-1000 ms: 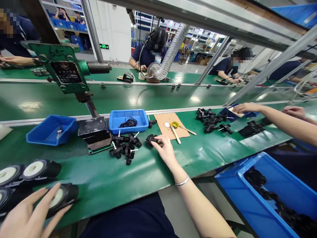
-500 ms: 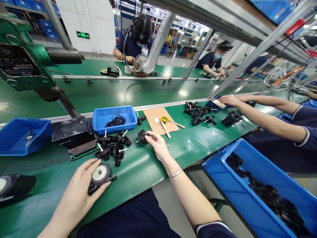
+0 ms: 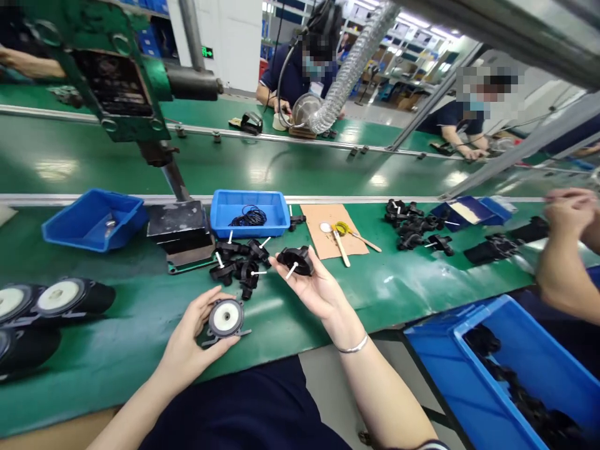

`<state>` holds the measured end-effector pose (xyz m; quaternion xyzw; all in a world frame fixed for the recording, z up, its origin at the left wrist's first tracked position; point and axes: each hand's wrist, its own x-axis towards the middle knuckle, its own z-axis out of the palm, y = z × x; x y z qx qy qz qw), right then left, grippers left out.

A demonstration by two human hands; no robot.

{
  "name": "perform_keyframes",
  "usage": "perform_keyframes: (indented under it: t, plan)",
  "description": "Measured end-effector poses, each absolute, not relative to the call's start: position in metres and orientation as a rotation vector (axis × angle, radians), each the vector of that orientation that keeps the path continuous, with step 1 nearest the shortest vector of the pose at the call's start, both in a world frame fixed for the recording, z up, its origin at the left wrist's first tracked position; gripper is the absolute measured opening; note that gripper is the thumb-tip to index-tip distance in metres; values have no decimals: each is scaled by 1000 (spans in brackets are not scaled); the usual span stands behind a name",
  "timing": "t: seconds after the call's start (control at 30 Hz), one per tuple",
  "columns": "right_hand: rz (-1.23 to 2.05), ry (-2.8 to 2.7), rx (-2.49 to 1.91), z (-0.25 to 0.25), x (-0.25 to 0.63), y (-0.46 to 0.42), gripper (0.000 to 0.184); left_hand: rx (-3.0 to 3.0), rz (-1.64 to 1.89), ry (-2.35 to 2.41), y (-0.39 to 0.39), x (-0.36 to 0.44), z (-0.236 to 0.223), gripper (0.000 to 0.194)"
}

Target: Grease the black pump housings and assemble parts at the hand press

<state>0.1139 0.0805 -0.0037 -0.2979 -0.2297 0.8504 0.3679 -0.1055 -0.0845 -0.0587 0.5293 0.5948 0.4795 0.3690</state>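
Note:
My left hand (image 3: 199, 334) is closed around a black round housing with a white disc (image 3: 227, 317) on top, low over the green bench. To its right my right hand (image 3: 316, 284), palm turned up, grips a black plastic cap with a white shaft (image 3: 296, 261). That shaft points down and toward me. Behind my hands lies a pile of similar black caps with white pins (image 3: 241, 259). At the left stand several black housings with white discs (image 3: 63, 294).
A green press (image 3: 122, 81) rises over a black block (image 3: 180, 222). Blue trays (image 3: 250, 234) stand behind, one with black rings. Brushes (image 3: 341, 245) lie on cardboard (image 3: 314, 215). A blue crate (image 3: 515, 312) and a co-worker's hands (image 3: 569, 212) are at right.
My right hand has lifted the black cap off the bench area and turned palm up, bringing it nearer the housing. My left hand still holds the housing, now more level. The view has swung left.

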Motion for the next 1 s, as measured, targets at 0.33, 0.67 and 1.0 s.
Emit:
perform_keyframes:
  t: [0.33,0.67,1.0]
  plan:
    - [1867,-1400,-773,25,68,45,25,1283,1268,1407,-85,-108,-56,87]
    - [1714,-1808,-689,9,43,37,23,1305,1307,1382,-82,-110,-62,87]
    - [980,-2379,-460,17,53,28,29,1481,1254,1501,-80,-114,-56,80]
